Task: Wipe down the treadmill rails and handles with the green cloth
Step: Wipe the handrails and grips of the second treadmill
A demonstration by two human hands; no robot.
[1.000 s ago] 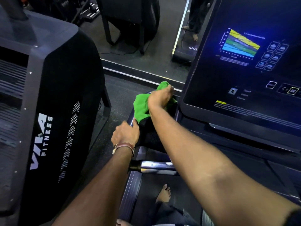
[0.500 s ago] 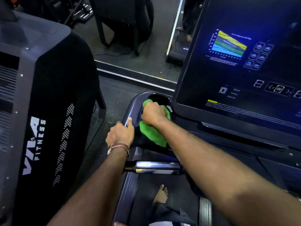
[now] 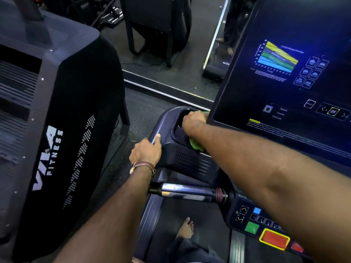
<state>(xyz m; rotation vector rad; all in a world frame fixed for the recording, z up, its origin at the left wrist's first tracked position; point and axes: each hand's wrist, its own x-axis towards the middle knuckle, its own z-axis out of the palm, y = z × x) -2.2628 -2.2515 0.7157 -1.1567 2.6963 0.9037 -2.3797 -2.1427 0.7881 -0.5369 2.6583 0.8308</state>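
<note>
- Wiping step: right hand [image 3: 193, 120] grips the green cloth [image 3: 196, 146] inside the cup pocket [image 3: 178, 130], one o'clock from the left hand [image 3: 147, 150], which clasps the rim [image 3: 167, 114].
- Likely next: the chrome handle [image 3: 190, 190], at six o'clock.

The crumpled green cloth [image 3: 196, 146] is mostly hidden beneath the right hand [image 3: 193, 121] and its fingers, whose tips vanish behind the dark glossy console screen [image 3: 284, 88].

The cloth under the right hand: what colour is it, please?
The cloth is bright green, in the head view.
</note>
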